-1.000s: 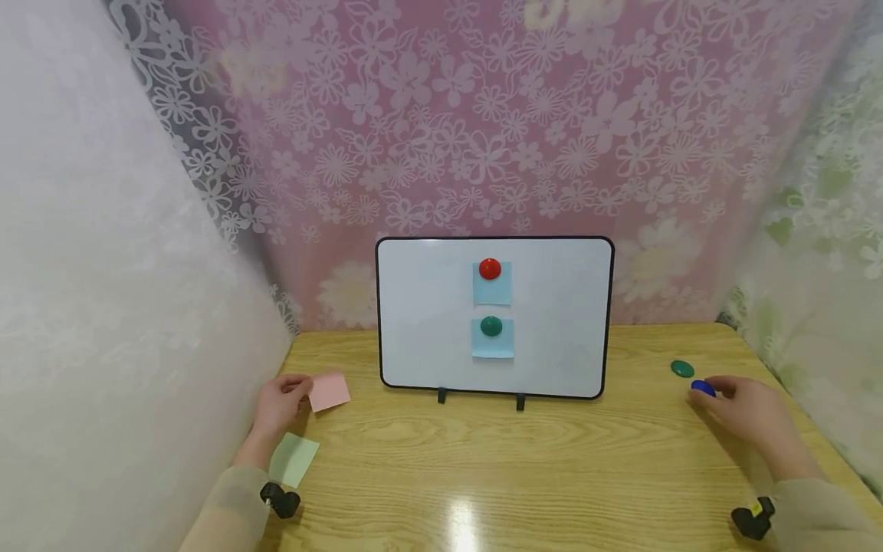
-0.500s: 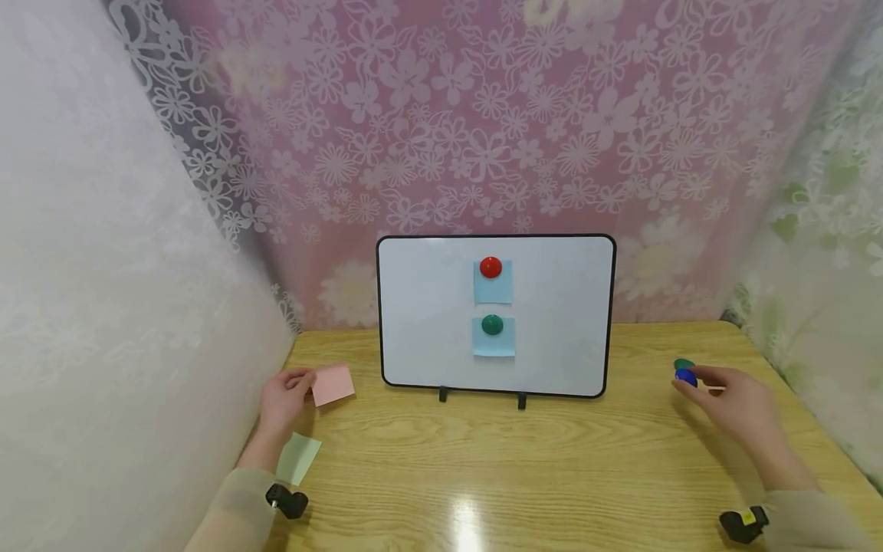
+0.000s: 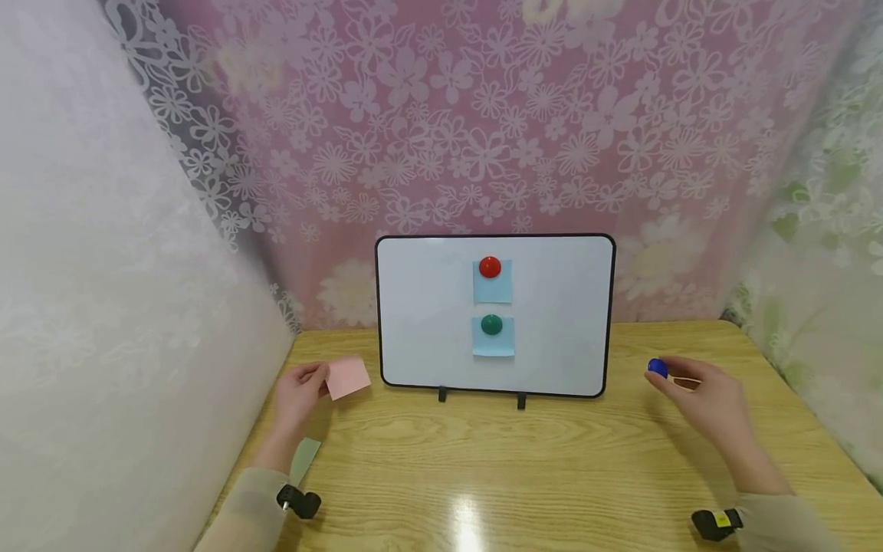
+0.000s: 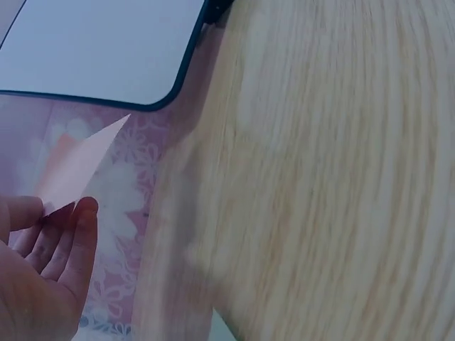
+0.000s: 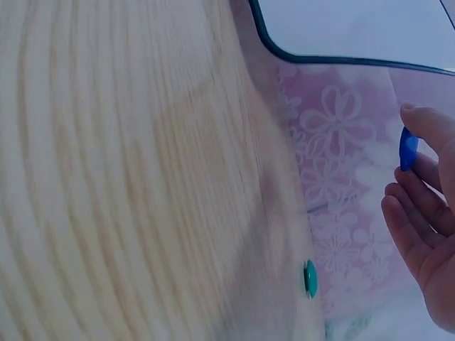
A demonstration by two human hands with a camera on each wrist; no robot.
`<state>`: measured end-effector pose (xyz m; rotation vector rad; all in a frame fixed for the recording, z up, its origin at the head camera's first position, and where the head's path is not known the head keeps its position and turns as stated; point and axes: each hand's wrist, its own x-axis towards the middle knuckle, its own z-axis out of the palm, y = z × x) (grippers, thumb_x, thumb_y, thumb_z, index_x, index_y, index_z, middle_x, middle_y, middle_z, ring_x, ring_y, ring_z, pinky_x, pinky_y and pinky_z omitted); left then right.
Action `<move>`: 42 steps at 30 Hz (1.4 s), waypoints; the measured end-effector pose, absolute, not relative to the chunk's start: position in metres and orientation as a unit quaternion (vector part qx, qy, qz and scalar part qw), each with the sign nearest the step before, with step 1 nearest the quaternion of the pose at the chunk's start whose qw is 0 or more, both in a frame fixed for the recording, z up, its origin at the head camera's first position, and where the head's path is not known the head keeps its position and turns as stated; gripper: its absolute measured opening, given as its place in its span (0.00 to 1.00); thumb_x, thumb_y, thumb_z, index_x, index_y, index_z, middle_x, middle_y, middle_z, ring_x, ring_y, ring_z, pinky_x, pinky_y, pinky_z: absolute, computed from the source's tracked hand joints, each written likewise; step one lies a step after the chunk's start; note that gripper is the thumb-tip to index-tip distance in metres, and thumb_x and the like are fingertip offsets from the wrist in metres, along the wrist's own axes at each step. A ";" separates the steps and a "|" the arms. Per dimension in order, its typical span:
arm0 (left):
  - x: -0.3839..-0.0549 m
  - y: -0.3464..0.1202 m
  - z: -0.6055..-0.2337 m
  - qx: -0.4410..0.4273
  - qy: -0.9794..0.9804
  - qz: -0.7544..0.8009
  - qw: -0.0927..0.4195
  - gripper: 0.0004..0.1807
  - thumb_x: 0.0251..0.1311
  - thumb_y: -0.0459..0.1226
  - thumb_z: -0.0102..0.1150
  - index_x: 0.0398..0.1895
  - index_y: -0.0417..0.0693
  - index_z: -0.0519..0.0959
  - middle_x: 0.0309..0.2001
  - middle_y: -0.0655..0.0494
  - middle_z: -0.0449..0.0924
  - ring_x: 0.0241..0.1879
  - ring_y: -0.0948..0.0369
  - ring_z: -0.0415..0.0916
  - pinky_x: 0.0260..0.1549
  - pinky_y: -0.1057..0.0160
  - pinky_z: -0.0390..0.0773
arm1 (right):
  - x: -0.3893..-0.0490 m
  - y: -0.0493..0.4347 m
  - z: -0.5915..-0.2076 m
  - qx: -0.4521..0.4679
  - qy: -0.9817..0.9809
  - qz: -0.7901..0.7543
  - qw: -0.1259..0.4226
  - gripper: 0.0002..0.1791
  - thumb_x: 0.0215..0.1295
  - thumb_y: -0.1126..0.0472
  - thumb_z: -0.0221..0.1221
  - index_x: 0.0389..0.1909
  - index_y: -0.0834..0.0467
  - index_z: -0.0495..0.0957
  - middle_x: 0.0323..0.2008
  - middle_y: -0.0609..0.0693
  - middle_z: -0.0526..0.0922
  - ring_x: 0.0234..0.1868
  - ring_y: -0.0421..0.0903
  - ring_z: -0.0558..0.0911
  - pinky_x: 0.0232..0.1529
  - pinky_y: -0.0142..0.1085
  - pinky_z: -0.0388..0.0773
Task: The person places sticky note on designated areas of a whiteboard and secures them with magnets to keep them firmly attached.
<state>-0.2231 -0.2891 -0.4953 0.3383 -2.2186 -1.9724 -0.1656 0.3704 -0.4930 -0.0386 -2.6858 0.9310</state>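
My left hand (image 3: 298,395) pinches a pink sticky note (image 3: 348,377) by its left edge, between thumb and fingers; the left wrist view has the note (image 4: 82,167) tilted above the table. A round blue magnet (image 3: 658,368) is held between the thumb and fingertips of my right hand (image 3: 710,399), right of the whiteboard (image 3: 428,314). On the board, a red magnet (image 3: 490,267) sits over the upper blue note (image 3: 493,291), and a green magnet (image 3: 492,324) over the lower blue note (image 3: 493,347).
A pale green sticky note (image 3: 303,460) lies on the table, partly covered by my left forearm. Behind my right hand, a loose green magnet (image 5: 311,278) rests on the table. Black feet (image 3: 520,401) support the board, and a floral curtain (image 3: 483,138) hangs behind.
My left hand has carried the pink note rightward and slightly up, toward the board. My right hand has brought the blue magnet leftward, and now hides the loose green magnet in the head view.
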 end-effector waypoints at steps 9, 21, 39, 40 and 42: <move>-0.224 -0.275 -0.491 0.115 -0.736 -0.662 0.078 0.21 0.81 0.37 0.58 0.64 0.28 0.78 0.56 0.36 0.86 0.38 0.66 0.87 0.42 0.67 0.86 | -0.169 0.342 -0.495 0.022 -0.915 0.365 0.173 0.27 0.71 0.45 0.72 0.63 0.58 0.85 0.54 0.61 0.88 0.51 0.62 0.89 0.38 0.18 0.78; -0.220 -0.253 -0.487 0.077 -0.734 -0.671 0.074 0.17 0.78 0.36 0.63 0.58 0.30 0.82 0.50 0.40 0.89 0.40 0.61 0.88 0.42 0.64 0.87 | -0.174 0.319 -0.497 0.089 -0.894 0.388 0.206 0.21 0.68 0.55 0.75 0.60 0.56 0.87 0.52 0.57 0.89 0.48 0.52 0.88 0.45 0.16 0.76; -0.233 -0.205 -0.477 0.041 -0.753 -0.655 0.052 0.16 0.75 0.38 0.67 0.57 0.36 0.86 0.50 0.41 0.89 0.44 0.54 0.89 0.41 0.63 0.88 | -0.191 0.273 -0.493 0.187 -0.884 0.367 0.219 0.22 0.60 0.60 0.80 0.56 0.54 0.88 0.50 0.52 0.89 0.46 0.57 0.90 0.47 0.21 0.80; -0.234 -0.202 -0.476 0.040 -0.754 -0.654 0.052 0.15 0.75 0.38 0.67 0.56 0.36 0.87 0.50 0.41 0.89 0.44 0.54 0.89 0.41 0.63 0.88 | -0.193 0.269 -0.492 0.199 -0.882 0.364 0.223 0.22 0.59 0.61 0.80 0.55 0.54 0.88 0.49 0.51 0.89 0.46 0.56 0.90 0.47 0.21 0.80; -0.236 -0.197 -0.474 0.036 -0.756 -0.651 0.050 0.15 0.75 0.37 0.67 0.56 0.36 0.87 0.49 0.41 0.89 0.43 0.55 0.89 0.40 0.63 0.87 | -0.197 0.262 -0.491 0.222 -0.876 0.360 0.231 0.23 0.57 0.63 0.81 0.54 0.55 0.88 0.48 0.50 0.89 0.44 0.56 0.90 0.47 0.23 0.81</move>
